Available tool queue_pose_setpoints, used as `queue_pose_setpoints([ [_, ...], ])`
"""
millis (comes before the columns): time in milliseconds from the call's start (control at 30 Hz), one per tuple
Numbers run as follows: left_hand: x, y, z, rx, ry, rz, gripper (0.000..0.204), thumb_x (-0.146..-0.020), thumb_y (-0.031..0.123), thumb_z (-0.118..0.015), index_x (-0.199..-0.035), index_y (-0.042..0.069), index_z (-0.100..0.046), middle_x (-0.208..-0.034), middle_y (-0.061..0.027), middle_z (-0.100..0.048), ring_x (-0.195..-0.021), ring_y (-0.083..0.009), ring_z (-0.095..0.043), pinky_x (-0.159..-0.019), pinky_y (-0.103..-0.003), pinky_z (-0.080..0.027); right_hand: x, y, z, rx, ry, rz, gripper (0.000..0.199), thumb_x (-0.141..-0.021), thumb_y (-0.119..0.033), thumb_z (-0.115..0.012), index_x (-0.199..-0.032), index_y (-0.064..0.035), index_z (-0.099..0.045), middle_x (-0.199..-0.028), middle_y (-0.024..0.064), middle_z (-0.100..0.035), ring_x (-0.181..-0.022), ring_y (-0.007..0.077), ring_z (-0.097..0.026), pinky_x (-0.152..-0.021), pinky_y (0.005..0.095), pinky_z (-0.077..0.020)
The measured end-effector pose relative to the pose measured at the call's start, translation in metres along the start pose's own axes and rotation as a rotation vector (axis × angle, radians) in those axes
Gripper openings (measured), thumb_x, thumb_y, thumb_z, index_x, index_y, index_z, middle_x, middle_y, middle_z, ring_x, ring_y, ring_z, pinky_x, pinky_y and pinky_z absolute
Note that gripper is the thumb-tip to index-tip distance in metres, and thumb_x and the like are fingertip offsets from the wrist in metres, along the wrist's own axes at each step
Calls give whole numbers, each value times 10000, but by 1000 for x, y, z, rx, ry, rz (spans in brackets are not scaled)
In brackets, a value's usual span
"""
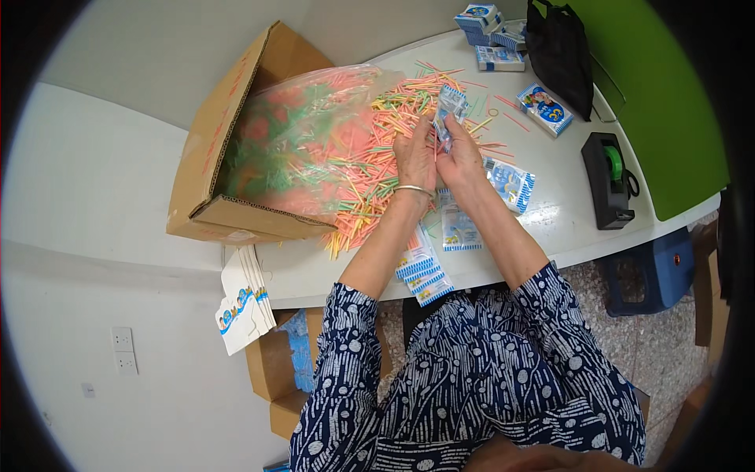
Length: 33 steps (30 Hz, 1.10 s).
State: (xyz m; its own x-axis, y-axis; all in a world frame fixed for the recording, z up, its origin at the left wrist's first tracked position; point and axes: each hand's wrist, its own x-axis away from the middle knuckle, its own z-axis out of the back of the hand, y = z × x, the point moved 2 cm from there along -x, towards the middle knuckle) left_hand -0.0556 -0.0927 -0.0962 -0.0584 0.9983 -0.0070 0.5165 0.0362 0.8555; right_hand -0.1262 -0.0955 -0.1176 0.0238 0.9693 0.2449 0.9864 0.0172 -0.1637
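Observation:
My right hand (462, 157) grips a small blue-and-white plastic packet (451, 104), its thumb lying across the front. My left hand (415, 157), with a bangle at the wrist, is closed right beside the packet; what its fingers hold is hidden. Around and behind my left hand spreads a heap of thin pink, yellow and green sticks (377, 149). Below my hands a flat blue-and-white packet (460, 228) lies on the table, next to a fanned stack of packets (426, 275). A fuller packet (511, 185) rests beside my right wrist.
A cardboard box (204, 149) lies on its side at left, a clear plastic bag (307, 126) of sticks spilling from it. At right are a black tape dispenser (604, 185), a small box (544, 110), a black bag (560, 55) and stacked small boxes (480, 23). White printed cartons (244, 295) hang over the left edge.

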Motion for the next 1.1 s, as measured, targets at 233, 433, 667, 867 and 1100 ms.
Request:
queue_pose_setpoints([
  [233, 0, 12, 0, 98, -82, -15, 214, -944, 159, -560, -994, -48, -582, -940, -128, -645, -925, -187, -636, -805, -318, -540, -6, -5, 3, 31, -67, -13, 201, -916, -135, -591, -1072, -9, -601, -1001, 96, -674, -907, 200, -653, -841, 327, -523],
  [433, -11, 23, 8, -135, -102, -108, 274, -969, 209, -507, -912, -36, -616, -859, -89, -637, -749, -155, -626, -702, -299, -520, 7, -21, -5, 262, -118, 81, 264, -881, -152, -652, -1099, -15, -592, -999, 67, -671, -907, 157, -645, -819, 300, -523],
  [667, -25, 25, 22, -540, -15, -200, 266, -952, 192, -492, -872, -43, -589, -761, -88, -651, -692, -151, -634, -648, -296, -528, 15, -38, -8, 456, -120, 105, 237, -865, -164, -672, -1026, 5, -631, -934, 70, -673, -783, 140, -659, -667, 303, -567],
  [867, -33, 26, 26, -654, -68, -203, 249, -955, 187, -486, -902, -38, -576, -792, -98, -656, -687, -162, -645, -632, -290, -543, 28, -56, 0, 596, -216, 29, 265, -876, -185, -666, -1067, -7, -623, -962, 45, -671, -843, 93, -631, -770, 248, -505],
  [1100, -29, 32, 24, -645, -93, -128, 213, -968, 155, -480, -1020, -24, -582, -844, -86, -660, -721, -152, -645, -647, -276, -544, 44, -73, 5, 761, -231, -13, 280, -870, -194, -672, -1058, 10, -632, -939, 55, -682, -805, 84, -637, -739, 239, -509],
])
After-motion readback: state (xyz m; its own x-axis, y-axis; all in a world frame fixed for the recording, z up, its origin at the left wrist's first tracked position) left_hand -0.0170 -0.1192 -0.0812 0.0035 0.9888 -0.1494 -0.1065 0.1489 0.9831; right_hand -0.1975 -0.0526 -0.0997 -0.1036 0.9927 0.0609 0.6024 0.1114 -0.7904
